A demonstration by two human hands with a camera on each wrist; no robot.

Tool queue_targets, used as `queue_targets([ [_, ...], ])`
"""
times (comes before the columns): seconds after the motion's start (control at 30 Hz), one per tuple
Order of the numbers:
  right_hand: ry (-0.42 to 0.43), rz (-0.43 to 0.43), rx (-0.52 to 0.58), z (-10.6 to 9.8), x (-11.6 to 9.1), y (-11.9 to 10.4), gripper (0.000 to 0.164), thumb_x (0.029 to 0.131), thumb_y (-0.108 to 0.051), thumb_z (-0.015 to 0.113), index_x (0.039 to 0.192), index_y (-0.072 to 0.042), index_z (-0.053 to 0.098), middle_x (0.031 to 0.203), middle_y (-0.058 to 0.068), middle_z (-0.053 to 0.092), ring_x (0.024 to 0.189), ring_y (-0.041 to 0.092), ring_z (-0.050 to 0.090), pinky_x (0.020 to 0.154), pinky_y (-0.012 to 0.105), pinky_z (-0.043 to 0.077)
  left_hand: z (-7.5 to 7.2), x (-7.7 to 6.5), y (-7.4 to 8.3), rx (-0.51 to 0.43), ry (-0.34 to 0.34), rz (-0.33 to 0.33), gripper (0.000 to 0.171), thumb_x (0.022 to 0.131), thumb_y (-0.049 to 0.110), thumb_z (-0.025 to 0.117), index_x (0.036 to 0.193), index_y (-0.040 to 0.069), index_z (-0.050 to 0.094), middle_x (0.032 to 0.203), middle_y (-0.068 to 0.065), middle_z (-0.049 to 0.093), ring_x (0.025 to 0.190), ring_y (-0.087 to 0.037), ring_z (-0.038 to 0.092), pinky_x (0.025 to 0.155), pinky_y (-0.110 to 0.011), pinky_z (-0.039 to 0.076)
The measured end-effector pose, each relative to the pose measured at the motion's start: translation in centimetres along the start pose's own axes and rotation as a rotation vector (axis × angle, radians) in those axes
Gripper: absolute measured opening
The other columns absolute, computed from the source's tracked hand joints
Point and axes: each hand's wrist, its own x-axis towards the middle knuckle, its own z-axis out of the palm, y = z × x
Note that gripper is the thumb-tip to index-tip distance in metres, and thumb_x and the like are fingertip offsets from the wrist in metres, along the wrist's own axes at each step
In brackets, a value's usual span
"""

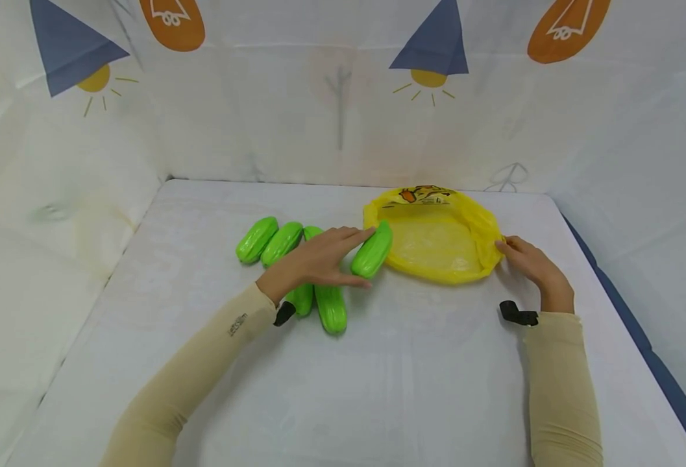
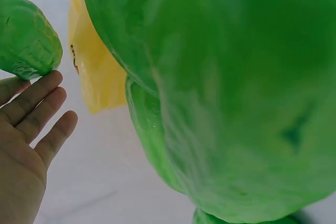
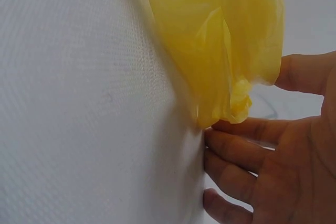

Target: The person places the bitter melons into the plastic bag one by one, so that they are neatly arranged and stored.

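Note:
My left hand (image 1: 325,253) holds a shiny green zucchini (image 1: 374,250) at the left rim of a yellow plastic bag (image 1: 489,227). In the left wrist view, the fingers (image 2: 39,100) reach to that zucchini (image 2: 29,38); the thumb is hidden there. The bag lies with its wide mouth spread, and its inside shows. My right hand (image 1: 535,269) pinches the bag's right edge; in the right wrist view, thumb and fingers hold the gathered yellow film (image 3: 226,66). More green zucchinis lie under and beside the left forearm, including one at the far left (image 1: 257,240) and one in front (image 1: 331,310).
A white-covered table (image 1: 424,376) bears everything. Behind it hangs a pale cloth wall (image 1: 284,117) with printed lamps and bulbs, and similar cloth stands at both sides. Black wrist mounts (image 1: 518,314) sit at the sleeve ends.

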Motion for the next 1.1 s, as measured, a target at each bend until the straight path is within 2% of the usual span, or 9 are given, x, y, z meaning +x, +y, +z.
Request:
queue_targets([
  [0.47, 0.004, 0.009, -0.006, 0.0, 0.1, -0.1, 0.097, 0.095, -0.072, 0.02, 0.154, 0.004, 0.008, 0.156, 0.034, 0.012, 0.14, 0.053, 0.016, 0.11, 0.073, 0.017, -0.3, 2.1, 0.2, 0.001, -0.029, -0.001, 0.102, 0.084, 0.069, 0.061, 0.158, 0.017, 0.016, 0.158, -0.008, 0.034, 0.143, -0.028, 0.036, 0.117, -0.043, 0.032],
  [0.9, 0.004, 0.021, -0.009, 0.0, 0.1, 0.0, 0.097, 0.095, -0.072, 0.02, 0.154, 0.004, 0.008, 0.156, 0.034, 0.012, 0.14, 0.053, 0.017, 0.111, 0.072, 0.018, -0.5, 4.0, 0.5, 0.016, -0.019, 0.012, 0.102, 0.083, 0.068, 0.062, 0.158, 0.015, 0.018, 0.154, -0.007, 0.039, 0.136, -0.026, 0.043, 0.115, -0.041, 0.035],
  [1.1, 0.007, 0.024, -0.013, 0.1, 0.1, -0.1, 0.095, 0.096, -0.071, 0.019, 0.154, 0.004, 0.008, 0.157, 0.034, 0.012, 0.14, 0.053, 0.016, 0.111, 0.072, 0.017, -0.6, 4.8, 0.5, 0.024, -0.018, 0.024, 0.103, 0.083, 0.069, 0.061, 0.158, 0.014, 0.017, 0.156, -0.008, 0.037, 0.138, -0.028, 0.043, 0.117, -0.043, 0.032],
])
